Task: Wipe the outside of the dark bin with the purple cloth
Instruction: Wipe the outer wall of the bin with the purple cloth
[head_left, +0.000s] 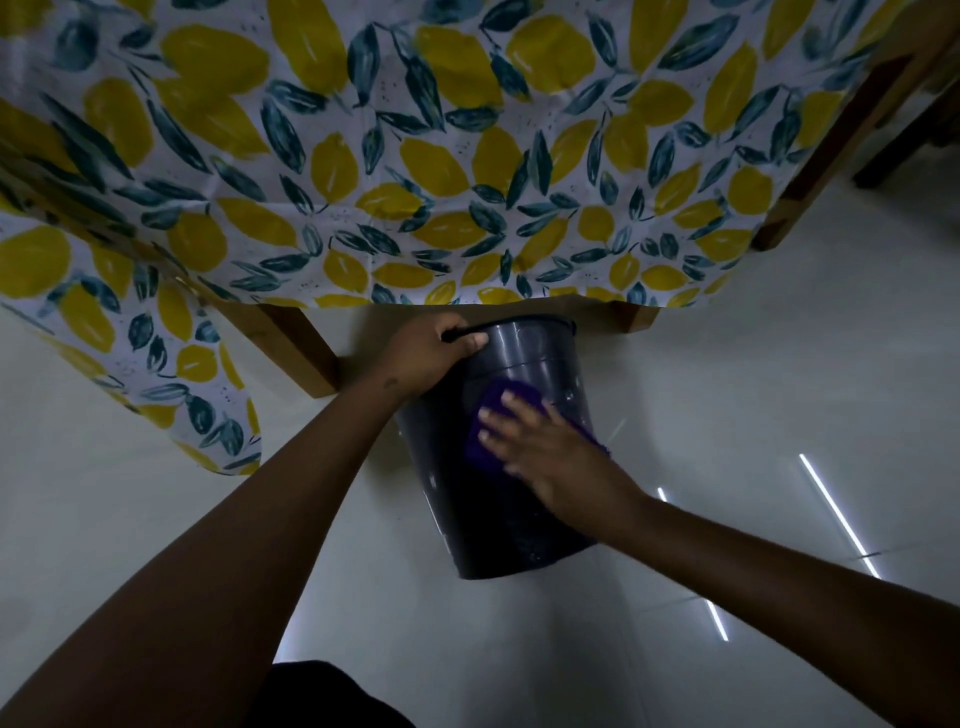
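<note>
The dark bin (540, 364) is tilted over the pale floor, its rim up near the table edge and its base toward me. My left hand (426, 358) grips the rim and thin black handle at the bin's upper left. My right hand (540, 447) lies flat with spread fingers on the bin's side wall, pressing the purple cloth (480, 441) against it. Only the cloth's edges show around my fingers and palm.
A table draped in a lemon-and-leaf tablecloth (415, 156) hangs just above the bin. Wooden table legs (301, 348) stand to the left and at the right (831, 156). Glossy light floor tiles (779, 415) reflect strip lights on the right.
</note>
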